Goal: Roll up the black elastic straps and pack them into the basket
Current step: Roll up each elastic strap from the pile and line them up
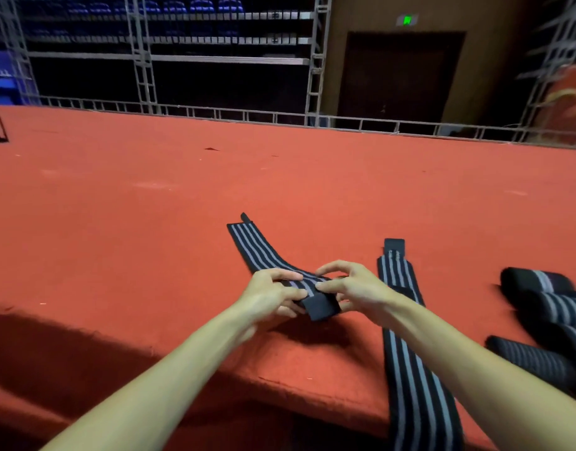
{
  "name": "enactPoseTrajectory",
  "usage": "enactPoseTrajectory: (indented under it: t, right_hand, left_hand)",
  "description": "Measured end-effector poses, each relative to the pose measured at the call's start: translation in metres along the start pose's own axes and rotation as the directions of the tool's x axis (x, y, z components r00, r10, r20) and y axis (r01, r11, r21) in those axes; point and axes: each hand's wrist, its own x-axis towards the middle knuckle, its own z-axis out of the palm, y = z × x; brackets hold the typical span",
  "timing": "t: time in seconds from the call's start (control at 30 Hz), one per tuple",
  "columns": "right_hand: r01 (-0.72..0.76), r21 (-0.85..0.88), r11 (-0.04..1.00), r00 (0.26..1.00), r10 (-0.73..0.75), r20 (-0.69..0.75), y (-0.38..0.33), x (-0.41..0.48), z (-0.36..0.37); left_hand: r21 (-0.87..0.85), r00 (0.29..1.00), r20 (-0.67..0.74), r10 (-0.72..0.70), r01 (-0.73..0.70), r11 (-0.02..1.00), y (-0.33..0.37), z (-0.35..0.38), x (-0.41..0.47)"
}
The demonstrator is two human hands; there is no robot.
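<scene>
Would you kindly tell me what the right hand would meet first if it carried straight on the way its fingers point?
Probably the left hand: the right hand points leftward across the striped strap both pinch, fingertips nearly touching, though depth is unclear.

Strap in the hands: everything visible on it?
The strap is black woven-looking elastic with grey lengthwise stripes. It lies flat on the red carpet, curving away to the far left, where a small black tab sticks out. Its near end, a plain black patch, looks lifted off the carpet. The left hand and right hand pinch it there. Not yet rolled.
</scene>
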Motion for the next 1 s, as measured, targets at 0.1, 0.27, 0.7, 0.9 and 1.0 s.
enactPoseTrajectory:
  t: [0.1,0.27,0.7,0.9,1.0]
  right_hand:
    - [0.073,0.056,0.996,0.996,-0.075,0.042,0.004,-0.022,-0.024]
    - [0.120,0.285,0.951,0.992,-0.126,0.005,0.002,-0.049,-0.054]
    - [0.267,-0.231,0.936,0.746,-0.353,-0.565,-0.019,-0.074,-0.104]
    - [0.373,-0.107,0.922,0.684,-0.351,-0.640,-0.040,-0.069,-0.098]
    - [0.312,-0.180,0.933,0.650,-0.348,-0.676,-0.043,-0.069,-0.103]
  left_hand:
    - [0.233,0.993,0.073,0.095,-0.110,0.966,-0.004,0.007,-0.002]
    - [0.615,0.911,0.219,0.348,-0.406,0.676,-0.023,0.010,0.008]
    - [0.542,0.824,0.087,0.559,-0.510,0.668,-0.012,0.054,0.021]
    - [0.628,0.868,0.275,0.414,-0.488,0.607,-0.003,0.054,0.023]
    - [0.647,0.851,0.134,0.507,-0.463,0.606,-0.001,0.052,0.021]
